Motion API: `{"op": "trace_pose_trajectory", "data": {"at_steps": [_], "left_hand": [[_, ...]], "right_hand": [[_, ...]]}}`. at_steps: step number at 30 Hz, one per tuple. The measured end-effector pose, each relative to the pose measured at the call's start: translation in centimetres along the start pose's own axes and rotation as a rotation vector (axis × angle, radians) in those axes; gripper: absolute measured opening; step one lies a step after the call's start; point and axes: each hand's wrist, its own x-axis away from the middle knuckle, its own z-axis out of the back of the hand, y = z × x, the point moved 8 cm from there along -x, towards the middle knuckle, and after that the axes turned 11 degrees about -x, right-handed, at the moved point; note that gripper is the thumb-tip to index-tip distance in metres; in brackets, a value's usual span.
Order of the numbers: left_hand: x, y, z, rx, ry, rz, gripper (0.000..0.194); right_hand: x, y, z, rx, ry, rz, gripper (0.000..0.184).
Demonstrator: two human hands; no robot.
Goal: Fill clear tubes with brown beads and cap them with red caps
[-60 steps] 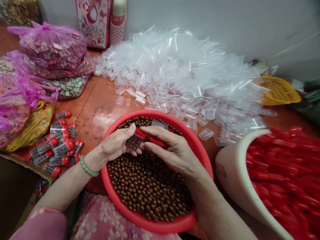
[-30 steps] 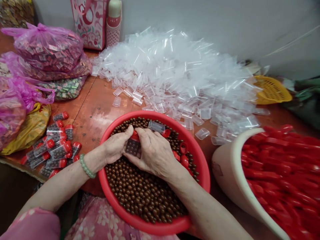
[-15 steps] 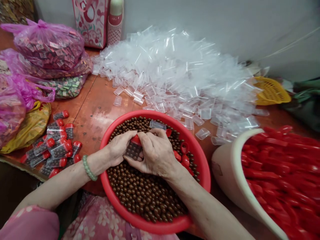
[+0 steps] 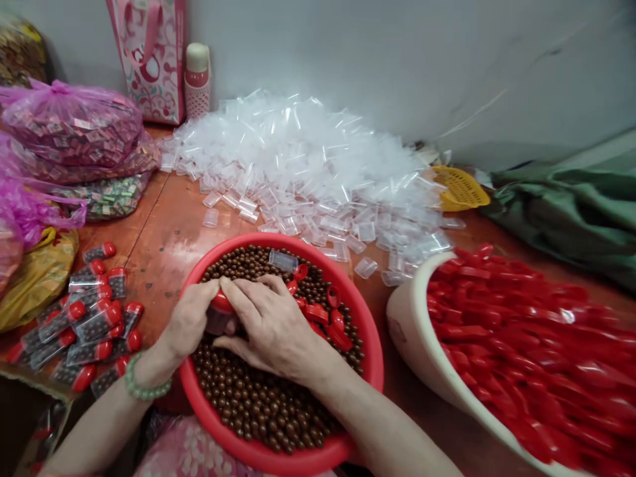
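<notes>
Both hands are closed around a small clear container with a red cap [image 4: 222, 303], above the near-left part of a red basin [image 4: 376, 361]. My left hand [image 4: 186, 324] wraps its far-left side, thumb up at the cap. My right hand [image 4: 278, 331] has its fingers on the cap and its thumb lower down; these fingers hide most of the container's body. Brown round balls [image 4: 263, 411] fill the basin. On top of them lie an uncapped clear container [image 4: 283, 260] and several loose red caps [image 4: 339, 328].
Capped, filled containers [image 4: 94, 324] lie heaped at the left. Behind the basin spreads a pile of clear empty containers [image 4: 308, 165]. A white tub [image 4: 422, 318] of red caps [image 4: 527, 351] stands right. Pink bags [image 4: 79, 126], a bottle [image 4: 197, 83] and a yellow basket [image 4: 460, 189] sit farther back.
The view has swung, so the scene sits farther left and lower. Balls inside the held container showed before; now my right hand covers most of its body. Both hands still grip it.
</notes>
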Motion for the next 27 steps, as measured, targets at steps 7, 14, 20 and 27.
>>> {"op": "trace_pose_trajectory", "data": {"at_steps": [7,14,20,27], "left_hand": [[7.5,-0.7,12.0,-0.801,0.639,0.067,0.029],[10.2,-2.9,16.2,-1.391,0.740,0.073,0.020],[6.3,1.9,8.4,-0.984,0.623,-0.318,0.019],[2.0,3.8,-0.6,-0.891,0.198,-0.510,0.021]], "right_hand": [[1.9,10.2,2.2,0.057,0.030,-0.470,0.030],[2.8,13.9,0.7,-0.037,-0.099,-0.594,0.026],[2.9,11.9,0.5,-0.072,-0.113,-0.527,0.033],[1.1,9.8,1.3,0.163,-0.124,-0.370,0.021]]}}
